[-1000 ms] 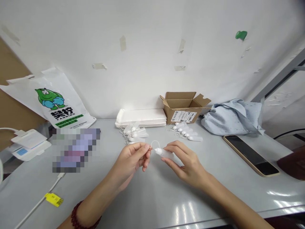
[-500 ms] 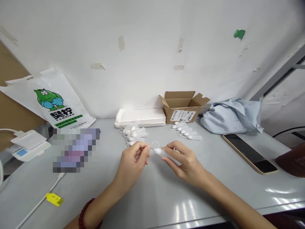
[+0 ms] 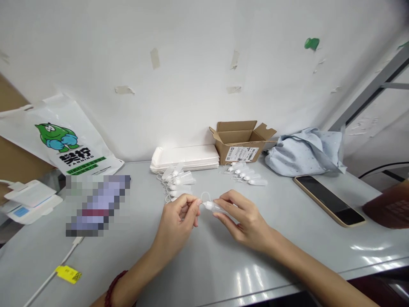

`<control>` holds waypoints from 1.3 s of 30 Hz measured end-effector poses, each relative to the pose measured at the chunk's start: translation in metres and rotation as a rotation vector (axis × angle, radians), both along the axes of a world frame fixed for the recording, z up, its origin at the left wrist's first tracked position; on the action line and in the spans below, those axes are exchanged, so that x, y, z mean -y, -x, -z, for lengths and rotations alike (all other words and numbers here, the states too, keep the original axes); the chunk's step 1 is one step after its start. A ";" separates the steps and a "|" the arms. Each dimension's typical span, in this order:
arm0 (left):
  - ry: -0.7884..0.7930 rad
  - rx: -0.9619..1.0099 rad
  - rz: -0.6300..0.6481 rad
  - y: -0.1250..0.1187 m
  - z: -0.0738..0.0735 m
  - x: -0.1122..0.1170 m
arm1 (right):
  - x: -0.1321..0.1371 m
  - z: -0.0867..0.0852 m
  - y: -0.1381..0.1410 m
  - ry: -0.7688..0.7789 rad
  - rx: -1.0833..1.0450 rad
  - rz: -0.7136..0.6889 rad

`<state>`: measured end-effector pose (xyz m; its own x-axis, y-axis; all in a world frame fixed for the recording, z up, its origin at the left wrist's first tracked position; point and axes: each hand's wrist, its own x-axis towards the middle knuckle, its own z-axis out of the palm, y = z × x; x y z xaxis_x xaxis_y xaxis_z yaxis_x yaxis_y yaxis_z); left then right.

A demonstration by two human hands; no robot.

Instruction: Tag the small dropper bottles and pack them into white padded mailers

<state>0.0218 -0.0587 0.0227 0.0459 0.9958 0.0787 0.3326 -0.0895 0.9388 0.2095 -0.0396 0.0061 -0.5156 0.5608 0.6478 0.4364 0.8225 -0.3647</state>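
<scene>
Through the head camera I see the right hand loosely curled, thumb and fingers closed around a small translucent plastic dropper bottle, which lies nearly level just above the table, its white conical tip aimed at the left hand. That left hand has thumb and forefinger pinched together on a thin piece at the tip, too small for me to name, with the other fingers curled in. A thin white loop arches above the bottle's neck. Beyond the left hand I make out a jumbled cluster of similar soft, cloudy bottles; a neater slanted row of bottles lies in front of an open brown cardboard box with a printed label. Beside the box sits a flat stack of white packets, and to its right a slumped pale-blue cloth bag. A dark-screened phone in a beige case rests near a reddish-brown rounded container. On the left I have a crinkled white plastic bag with a green cartoon, a pixelated area over a device, and a white cable with a yellow tag. The table is smooth, glossy grey; the white wall carries tape scraps.
</scene>
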 end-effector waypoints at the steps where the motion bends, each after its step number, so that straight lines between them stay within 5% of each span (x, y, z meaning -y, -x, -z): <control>1: 0.005 0.000 0.002 0.000 0.000 0.000 | 0.000 0.000 0.000 -0.001 -0.003 -0.001; 10: 0.020 -0.003 -0.003 -0.002 0.000 0.002 | -0.001 0.001 0.001 -0.018 -0.025 0.000; 17: 0.030 -0.076 0.108 0.014 -0.009 -0.013 | -0.015 -0.005 -0.006 -0.092 0.033 -0.006; 25: 0.120 -0.122 -0.067 0.066 -0.024 -0.043 | -0.062 -0.007 -0.059 0.004 0.164 0.310; 34: 0.194 -0.137 -0.136 0.072 -0.009 -0.051 | -0.091 0.006 -0.111 0.272 0.434 0.612; 39: 0.100 -0.399 -0.253 0.076 -0.005 -0.053 | -0.092 0.006 -0.118 0.358 0.495 0.657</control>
